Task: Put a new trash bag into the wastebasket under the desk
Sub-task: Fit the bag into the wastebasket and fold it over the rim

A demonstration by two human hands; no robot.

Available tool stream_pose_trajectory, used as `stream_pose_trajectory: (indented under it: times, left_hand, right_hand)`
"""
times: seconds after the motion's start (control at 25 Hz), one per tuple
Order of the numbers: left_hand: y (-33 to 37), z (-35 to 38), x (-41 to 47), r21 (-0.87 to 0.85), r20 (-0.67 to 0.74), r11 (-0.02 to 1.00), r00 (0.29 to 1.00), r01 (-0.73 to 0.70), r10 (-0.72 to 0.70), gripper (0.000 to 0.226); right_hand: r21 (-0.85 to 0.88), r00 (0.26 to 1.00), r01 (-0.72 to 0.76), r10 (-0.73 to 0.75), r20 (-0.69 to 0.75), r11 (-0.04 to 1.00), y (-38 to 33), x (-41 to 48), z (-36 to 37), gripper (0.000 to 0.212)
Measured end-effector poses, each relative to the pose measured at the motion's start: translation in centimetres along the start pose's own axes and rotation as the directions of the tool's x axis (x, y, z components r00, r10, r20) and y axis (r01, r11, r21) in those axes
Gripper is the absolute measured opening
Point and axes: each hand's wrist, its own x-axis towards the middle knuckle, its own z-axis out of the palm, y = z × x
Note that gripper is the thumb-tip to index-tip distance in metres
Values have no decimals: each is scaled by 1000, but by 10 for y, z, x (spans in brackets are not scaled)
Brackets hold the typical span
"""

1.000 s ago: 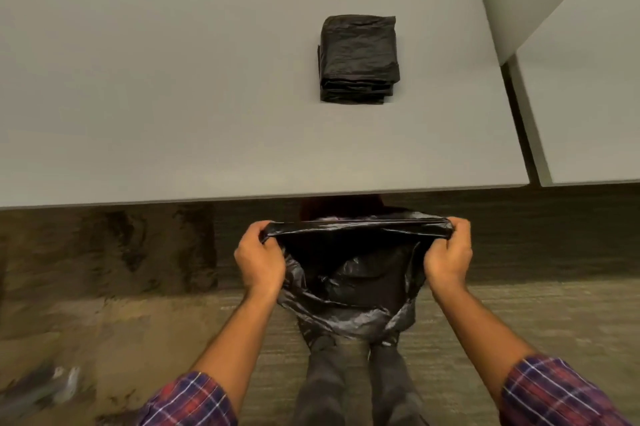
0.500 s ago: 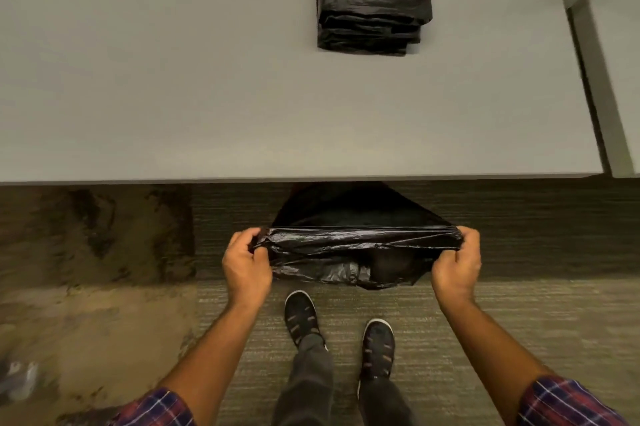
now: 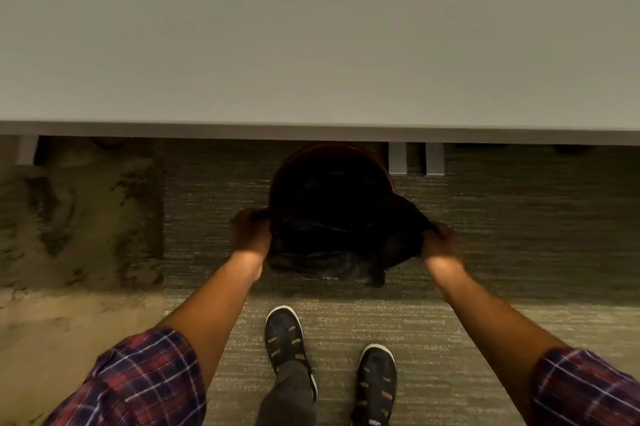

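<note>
Left hand [image 3: 250, 233] and right hand [image 3: 439, 242] clenched on black trash bag [image 3: 332, 238] over wastebasket [image 3: 298, 162] beneath desk [image 3: 311, 44] front edge.

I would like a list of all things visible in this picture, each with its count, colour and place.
desk: one, grey-white, fills the upper half.
wastebasket: one, dark reddish rim, on the floor, partly under the desk edge.
trash bag: one, black, at the wastebasket mouth, stretched between both hands.
desk supports: two, grey, under the desk at right.
carpet: grey-green, a tan patch at left.
left hand: grips the bag.
right hand: grips the bag.
shoes: two, dark, bottom centre.
sleeves: two, plaid.
</note>
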Motion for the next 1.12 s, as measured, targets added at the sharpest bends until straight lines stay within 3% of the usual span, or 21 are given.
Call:
stream_pose_trajectory:
  times: [0.16,0.28,0.44,0.6,0.76,0.84,1.0,1.12]
  left_hand:
    - [-13,21,46,-236,90,965,992,111,-92,16]
    - [-25,29,56,-213,107,968,988,133,-112,23]
    - [-33,26,40,-265,98,957,991,115,-92,23]
    - [-50,22,5,-241,40,928,958,284,-283,25]
    - [-73,20,-34,-265,-5,884,916,385,-401,11]
    - [-81,19,-42,-234,4,890,915,392,-402,15]
    - [-77,7,-44,-132,-84,958,960,255,-267,14]
    - [-59,-8,-33,-199,103,952,971,232,-215,18]
  right_hand:
    - [254,987,-120,87,137,960,-19,36,34,32]
    - [247,965,-164,103,241,955,-19,45,53,38]
    - [249,974,-139,88,206,958,-1,34,50,33]
    - [134,979,-171,153,138,976,40,13,37,28]
    - [110,963,-267,261,69,957,77,-7,28,22]
    - [71,961,-274,270,61,959,84,-12,24,22]
    - [-231,998,-60,63,2,971,76,-14,3,16]
    - [11,990,-51,49,135,999,56,-5,-20,23]
